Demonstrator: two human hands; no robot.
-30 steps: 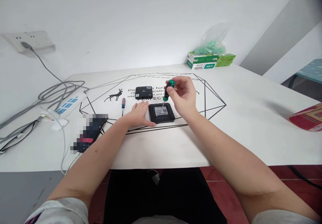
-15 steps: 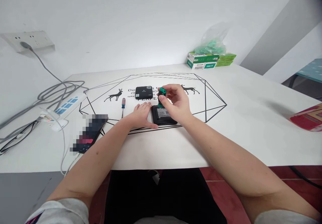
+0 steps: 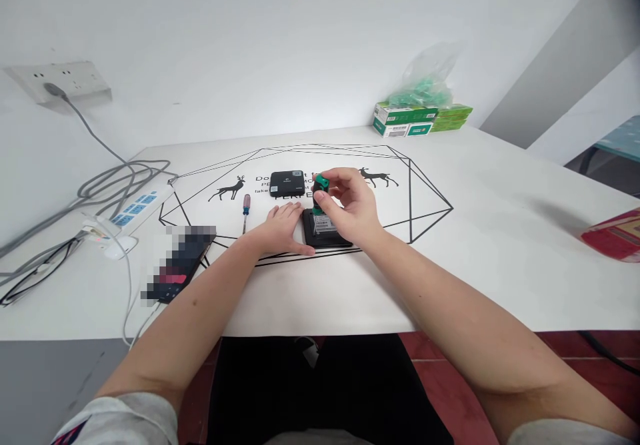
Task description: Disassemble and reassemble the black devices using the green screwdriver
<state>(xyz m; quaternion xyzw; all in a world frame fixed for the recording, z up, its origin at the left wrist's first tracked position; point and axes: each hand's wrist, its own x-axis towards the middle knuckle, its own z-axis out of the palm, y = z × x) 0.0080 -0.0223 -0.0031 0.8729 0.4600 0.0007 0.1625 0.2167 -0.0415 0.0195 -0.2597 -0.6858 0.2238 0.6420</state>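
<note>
Your right hand point(image 3: 355, 206) grips a green-and-black screwdriver point(image 3: 317, 197) nearly upright over the black casing point(image 3: 326, 233), fingers closed round the handle; your left hand point(image 3: 283, 230) lies flat, thumb spread, gripping nothing, beside the casing's left edge on the white tabletop point(image 3: 320, 298)

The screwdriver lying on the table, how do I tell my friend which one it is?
Find the big white table, then the black deer printed on its left half. Just right of that deer lies the red-and-blue screwdriver, its handle toward the wall. Its colours set it apart from the green-and-black screwdriver held in the right hand.
</note>
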